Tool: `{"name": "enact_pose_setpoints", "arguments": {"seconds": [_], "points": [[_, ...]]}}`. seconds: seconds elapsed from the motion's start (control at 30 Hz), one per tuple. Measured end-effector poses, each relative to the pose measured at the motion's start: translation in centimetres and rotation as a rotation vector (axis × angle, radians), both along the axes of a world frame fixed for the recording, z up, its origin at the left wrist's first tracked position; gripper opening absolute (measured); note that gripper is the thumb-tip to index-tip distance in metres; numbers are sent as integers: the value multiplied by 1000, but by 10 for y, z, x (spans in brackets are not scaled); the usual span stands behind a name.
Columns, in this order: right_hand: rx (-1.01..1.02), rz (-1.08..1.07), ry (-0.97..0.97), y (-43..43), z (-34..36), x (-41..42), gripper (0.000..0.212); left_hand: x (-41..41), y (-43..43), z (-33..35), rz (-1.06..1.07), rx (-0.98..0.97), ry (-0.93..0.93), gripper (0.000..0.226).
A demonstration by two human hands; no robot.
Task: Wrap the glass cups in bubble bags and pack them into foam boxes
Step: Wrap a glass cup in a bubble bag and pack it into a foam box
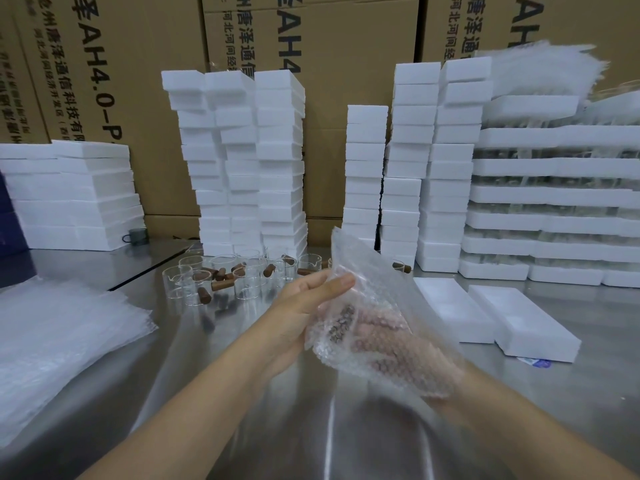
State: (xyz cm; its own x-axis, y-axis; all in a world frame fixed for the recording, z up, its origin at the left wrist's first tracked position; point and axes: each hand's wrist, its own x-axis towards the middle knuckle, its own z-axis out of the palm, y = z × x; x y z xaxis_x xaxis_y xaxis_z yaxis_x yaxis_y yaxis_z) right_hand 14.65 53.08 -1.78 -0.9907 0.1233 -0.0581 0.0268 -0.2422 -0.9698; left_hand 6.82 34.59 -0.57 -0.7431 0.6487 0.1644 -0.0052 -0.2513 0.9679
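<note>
My left hand pinches the open edge of a clear bubble bag, thumb on top, and holds it up over the steel table. My right hand is inside the bag and shows only dimly through the bubbles. It holds a glass cup whose brown wooden handle shows through the bag wall. Several more glass cups with wooden handles stand and lie behind my left hand. Two open white foam boxes lie side by side to the right.
A pile of flat bubble bags lies at the left. Tall stacks of foam boxes and foam trays line the back, in front of cardboard cartons. A small dark cup sits at back left.
</note>
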Motion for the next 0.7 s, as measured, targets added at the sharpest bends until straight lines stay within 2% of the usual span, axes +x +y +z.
{"name": "enact_pose_setpoints", "arguments": {"seconds": [0.07,0.23,0.3,0.37,0.47,0.57,0.63,0.7], "points": [[5,43,-13,-4,5,6,41,-3,-3,3,91,46,-29,61],[-23,-186,167,6,5,21,38,-4,-5,5,182,217,-138,63],[-99,-160,152,13,1,19,62,-4,-4,6,190,253,-163,62],[-157,-31,133,18,1,16,78,-4,-4,5,203,254,-167,59],[-64,114,161,19,-4,14,91,-3,-2,3,186,226,-136,59],[-5,86,124,18,-9,11,107,-2,2,0,146,207,-130,63],[-40,42,105,19,-6,11,98,-1,3,-1,117,183,-131,64],[-64,50,115,23,0,12,75,0,3,-1,78,153,-116,52]]}}
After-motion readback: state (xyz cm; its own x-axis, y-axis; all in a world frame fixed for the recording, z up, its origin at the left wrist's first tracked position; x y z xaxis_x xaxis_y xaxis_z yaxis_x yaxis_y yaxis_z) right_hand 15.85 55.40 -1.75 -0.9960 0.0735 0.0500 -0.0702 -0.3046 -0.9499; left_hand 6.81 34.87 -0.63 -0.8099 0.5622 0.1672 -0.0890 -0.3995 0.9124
